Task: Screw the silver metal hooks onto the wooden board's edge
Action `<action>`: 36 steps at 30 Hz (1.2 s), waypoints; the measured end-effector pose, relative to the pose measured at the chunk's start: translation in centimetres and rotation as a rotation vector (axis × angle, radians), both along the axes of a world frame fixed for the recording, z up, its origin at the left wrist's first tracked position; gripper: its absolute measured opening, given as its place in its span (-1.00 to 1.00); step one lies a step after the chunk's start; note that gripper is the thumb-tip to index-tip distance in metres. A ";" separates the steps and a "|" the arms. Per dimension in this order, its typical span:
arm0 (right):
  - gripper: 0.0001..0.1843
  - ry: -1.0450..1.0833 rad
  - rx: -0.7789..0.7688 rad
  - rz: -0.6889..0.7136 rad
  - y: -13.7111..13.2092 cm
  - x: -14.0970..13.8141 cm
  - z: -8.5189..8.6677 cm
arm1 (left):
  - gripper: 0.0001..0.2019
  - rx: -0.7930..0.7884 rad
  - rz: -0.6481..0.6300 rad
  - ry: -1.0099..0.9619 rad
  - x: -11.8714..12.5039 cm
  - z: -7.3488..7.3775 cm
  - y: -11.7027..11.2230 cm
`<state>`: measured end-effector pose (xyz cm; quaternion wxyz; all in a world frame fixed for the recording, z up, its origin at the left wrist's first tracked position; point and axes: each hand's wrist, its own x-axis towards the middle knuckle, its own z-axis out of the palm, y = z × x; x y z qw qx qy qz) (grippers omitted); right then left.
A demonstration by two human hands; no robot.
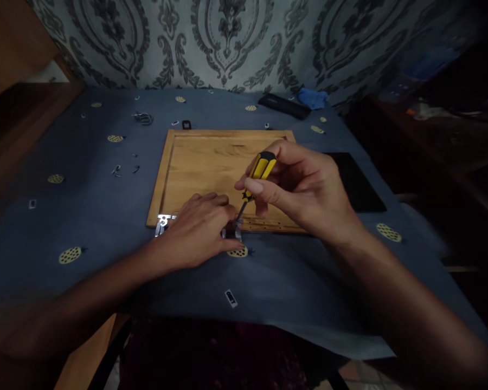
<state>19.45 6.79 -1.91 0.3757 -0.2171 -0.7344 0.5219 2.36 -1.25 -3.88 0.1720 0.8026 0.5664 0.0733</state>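
In my right hand [305, 187] is a screwdriver [261, 165] with a yellow and black handle, its fingers closed round the handle. The shaft slants down and left to a metal bracket [162, 221] with silver ends, at the near edge of a wooden board [203, 162]. My left hand [203, 227] lies over the bracket's middle, with the fingers on the board side and the thumb along the near side, so it grips bracket and edge together. The hand hides much of the bracket. Whether a screw sits under the tip is too small to tell.
Small screws [116, 170] lie on the blue patterned tablecloth [85, 216] to the left. Behind them is a tangled metal piece [143, 118]. A black case [284, 106] and blue cloth [313, 98] rest at the back. Right of the board lies a flat black panel [360, 184].
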 end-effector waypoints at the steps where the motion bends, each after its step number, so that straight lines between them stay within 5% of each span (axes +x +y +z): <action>1: -0.71 -0.002 -0.006 0.022 0.1 0.1 0.1 | -0.67 -0.004 0.001 -0.002 0.0 0.0 0.0; 6: -0.78 0.016 0.002 0.030 0.2 0.4 0.0 | -0.69 0.003 0.001 -0.027 0.0 0.0 -0.2; 13: -0.62 0.160 0.102 -0.212 -0.7 -0.6 -1.7 | -0.67 -0.002 -0.001 -0.013 0.0 0.0 -0.2; 19: -0.56 0.260 0.127 -0.334 -1.0 -0.2 -1.3 | -0.69 -0.006 0.017 -0.020 0.0 0.1 -0.1; 36: -0.57 0.187 0.054 -0.266 -1.3 0.2 -1.6 | -0.67 0.004 0.003 -0.002 0.0 0.1 -0.2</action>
